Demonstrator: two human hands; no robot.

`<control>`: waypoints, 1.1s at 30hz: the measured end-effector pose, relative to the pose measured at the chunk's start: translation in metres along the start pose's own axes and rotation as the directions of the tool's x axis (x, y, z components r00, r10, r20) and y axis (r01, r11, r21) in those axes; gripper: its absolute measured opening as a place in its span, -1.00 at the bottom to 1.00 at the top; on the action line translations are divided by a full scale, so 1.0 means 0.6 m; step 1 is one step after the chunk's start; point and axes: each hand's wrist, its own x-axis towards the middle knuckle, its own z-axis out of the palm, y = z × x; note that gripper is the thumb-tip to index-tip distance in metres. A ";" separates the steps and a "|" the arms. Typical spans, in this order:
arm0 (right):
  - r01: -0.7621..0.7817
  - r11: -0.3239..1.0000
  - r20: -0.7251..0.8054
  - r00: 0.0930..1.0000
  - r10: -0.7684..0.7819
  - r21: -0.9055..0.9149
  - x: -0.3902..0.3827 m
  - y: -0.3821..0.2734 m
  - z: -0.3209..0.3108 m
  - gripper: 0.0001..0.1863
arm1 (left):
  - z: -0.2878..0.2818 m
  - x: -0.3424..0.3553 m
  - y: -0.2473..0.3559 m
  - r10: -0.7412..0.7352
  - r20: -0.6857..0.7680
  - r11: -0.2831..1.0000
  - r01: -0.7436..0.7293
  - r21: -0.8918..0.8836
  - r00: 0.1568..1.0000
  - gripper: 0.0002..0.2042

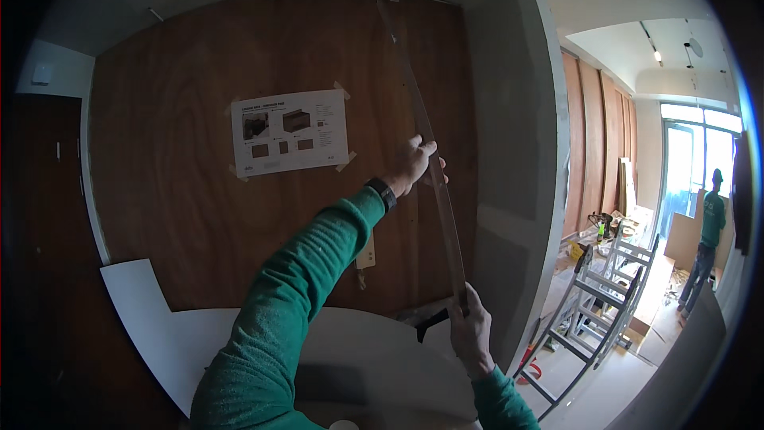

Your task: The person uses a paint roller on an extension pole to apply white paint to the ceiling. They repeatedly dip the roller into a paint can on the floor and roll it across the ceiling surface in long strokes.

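Left grip [411,166] above right grip [471,328] on strip [450,228]

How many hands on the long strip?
2: the left hand partway up the strip, the right hand at its lower end. Both show, though some fingers are partly hidden.

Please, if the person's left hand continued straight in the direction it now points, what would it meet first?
Beyond the long strip it holds, the left hand would probably meet the brown wooden panel first, near the grey side wall; the depth between hand and panel is unclear.
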 end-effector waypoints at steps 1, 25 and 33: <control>0.001 1.000 0.001 1.000 -0.001 0.012 0.011 0.002 0.005 -0.56 | -0.007 0.011 -0.002 -0.003 -0.006 1.000 0.003 0.007 1.000 -0.74; -0.015 0.997 -0.073 0.997 0.020 0.070 -0.152 0.057 -0.096 -0.53 | 0.101 -0.102 0.078 -0.014 0.095 0.999 0.011 0.036 0.995 -0.61; 0.105 0.990 -0.173 0.981 -0.087 0.092 -0.274 0.115 -0.131 -0.54 | 0.158 -0.154 0.167 0.066 0.161 0.993 -0.080 0.081 0.985 -0.61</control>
